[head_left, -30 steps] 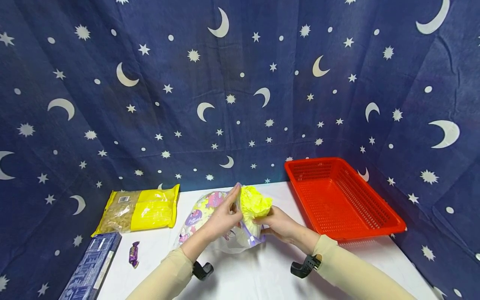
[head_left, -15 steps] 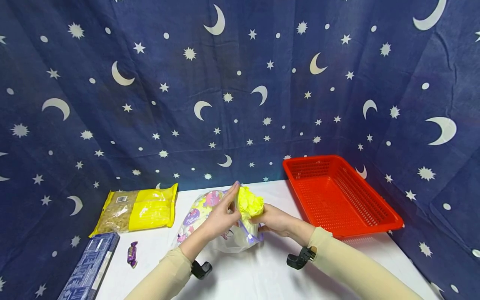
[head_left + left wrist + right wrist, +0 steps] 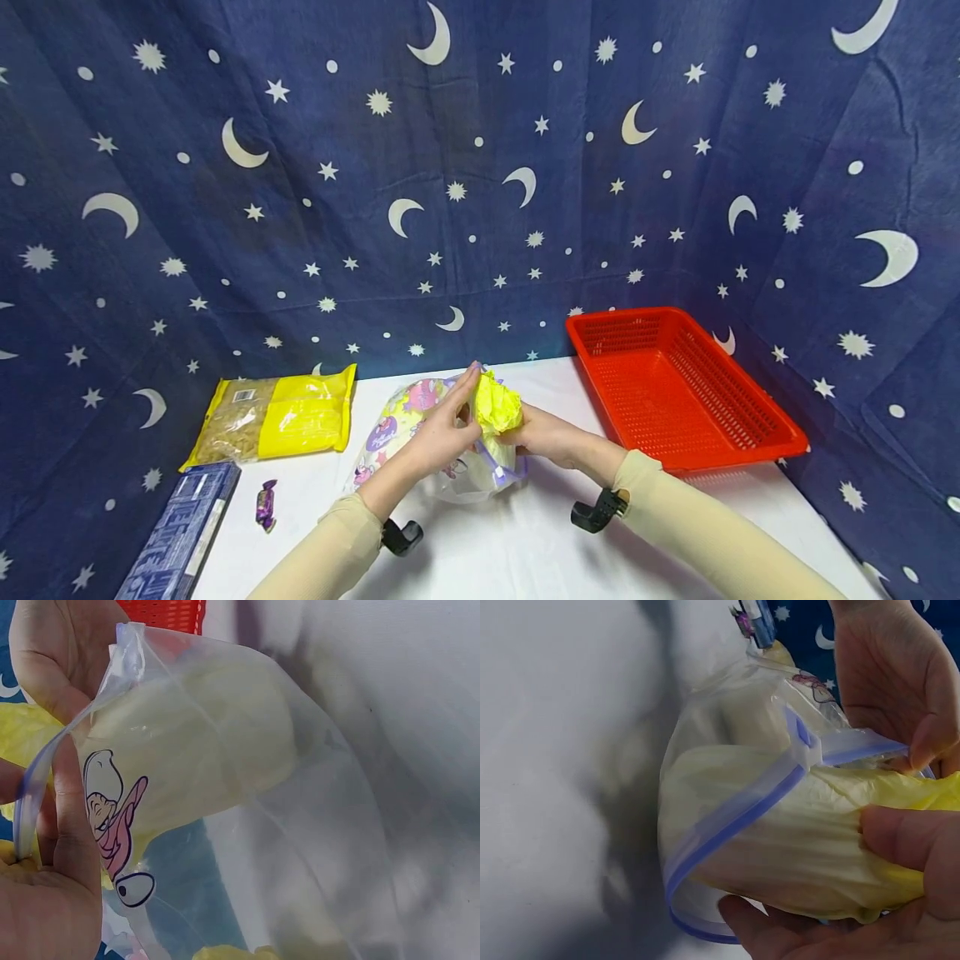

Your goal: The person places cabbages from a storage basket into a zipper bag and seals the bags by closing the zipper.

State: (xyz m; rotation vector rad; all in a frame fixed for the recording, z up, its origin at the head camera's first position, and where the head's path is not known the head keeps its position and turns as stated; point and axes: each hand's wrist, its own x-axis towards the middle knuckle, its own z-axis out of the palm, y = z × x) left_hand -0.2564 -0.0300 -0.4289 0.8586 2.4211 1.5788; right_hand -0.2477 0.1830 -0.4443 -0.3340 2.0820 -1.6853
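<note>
A clear zip bag [image 3: 401,425] with cartoon prints and a purple zip edge lies on the white table, its mouth held apart. My left hand [image 3: 442,433] pinches the edge of that mouth between thumb and fingers. In my right hand [image 3: 553,435] is a yellow plastic-wrapped bundle [image 3: 498,406], gripped near its crumpled end. The right wrist view shows the zip slider [image 3: 806,750] beside the bundle. Through the clear film in the left wrist view, the bundle's pale, rounded end [image 3: 202,735] sits inside the bag. What the wrapping contains is hidden.
To the right stands a red perforated plastic basket [image 3: 675,400]. At the left lie a yellow and clear food packet [image 3: 277,417], a blue patterned box [image 3: 176,533] and a purple-wrapped candy [image 3: 266,506]. A dark blue curtain [image 3: 337,250] closes off the back and sides.
My right hand has moved left with the yellow bundle, pushing it further into the zip bag. My left hand stays on the bag's edge. The head view has shifted slightly.
</note>
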